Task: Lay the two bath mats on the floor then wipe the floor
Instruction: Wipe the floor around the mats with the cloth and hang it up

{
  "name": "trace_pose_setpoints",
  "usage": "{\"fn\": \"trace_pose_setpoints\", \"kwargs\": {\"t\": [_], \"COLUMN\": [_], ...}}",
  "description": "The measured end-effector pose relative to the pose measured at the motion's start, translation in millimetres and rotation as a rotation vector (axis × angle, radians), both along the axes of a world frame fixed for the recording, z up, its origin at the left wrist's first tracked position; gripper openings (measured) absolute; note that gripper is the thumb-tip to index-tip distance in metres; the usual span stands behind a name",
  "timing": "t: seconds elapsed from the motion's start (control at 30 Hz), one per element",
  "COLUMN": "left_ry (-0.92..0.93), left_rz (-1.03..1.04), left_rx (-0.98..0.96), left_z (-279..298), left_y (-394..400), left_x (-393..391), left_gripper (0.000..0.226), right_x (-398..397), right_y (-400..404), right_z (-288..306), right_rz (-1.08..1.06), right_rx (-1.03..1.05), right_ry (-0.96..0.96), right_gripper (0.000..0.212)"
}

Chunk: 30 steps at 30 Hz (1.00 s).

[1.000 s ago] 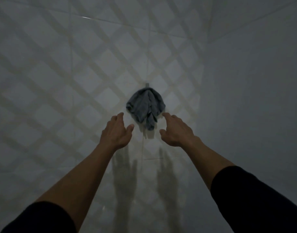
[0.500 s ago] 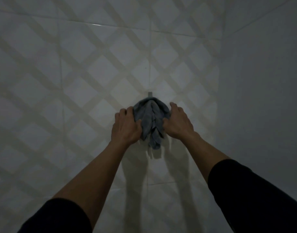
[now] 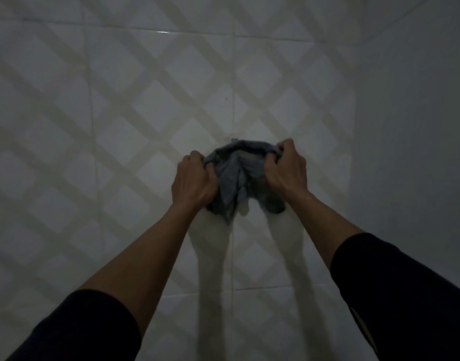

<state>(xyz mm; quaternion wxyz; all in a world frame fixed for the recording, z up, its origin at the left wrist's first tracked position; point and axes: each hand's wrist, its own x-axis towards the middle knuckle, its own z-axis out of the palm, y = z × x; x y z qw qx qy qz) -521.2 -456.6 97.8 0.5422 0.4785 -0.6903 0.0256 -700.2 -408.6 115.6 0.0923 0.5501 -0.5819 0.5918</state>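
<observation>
A crumpled blue-grey cloth point(image 3: 234, 178) hangs against a white tiled wall point(image 3: 119, 126) with a pale diamond lattice pattern. My left hand point(image 3: 193, 178) is closed on the cloth's left side. My right hand point(image 3: 286, 169) is closed on its upper right edge. The cloth's top edge is stretched between the two hands, and its lower folds droop below them. The hook it hangs from is hidden behind the cloth. No bath mat and no floor are in view.
A plain grey wall point(image 3: 411, 152) meets the tiled wall in a corner at the right. Both my forearms are bare, with dark sleeves point(image 3: 395, 295) pushed up near the elbows. The light is dim.
Both hands have gone from open and short of the cloth to gripping it on either side. The cloth's top is now pulled wide between them.
</observation>
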Motion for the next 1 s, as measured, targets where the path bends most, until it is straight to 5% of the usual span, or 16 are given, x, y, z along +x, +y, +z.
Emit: {"fn": "trace_pose_setpoints", "kwargs": {"t": [0.4, 0.67, 0.83, 1.0], "left_ry": [0.345, 0.366, 0.353, 0.117], "left_rz": [-0.187, -0.122, -0.164, -0.199], "left_rx": [-0.023, 0.230, 0.596, 0.799], "left_z": [-20, -96, -135, -174], "left_y": [60, 92, 104, 126], "left_x": [25, 63, 84, 102], "left_gripper": [0.011, 0.015, 0.017, 0.051], "right_x": [63, 82, 92, 87], "right_y": [61, 94, 109, 128], "right_z": [-19, -78, -112, -151], "right_rz": [0.010, 0.007, 0.139, 0.343], "right_rx": [-0.106, 0.282, 0.593, 0.761], "right_ry": [-0.189, -0.161, -0.331, -0.357], "right_gripper": [0.013, 0.025, 0.025, 0.047]}}
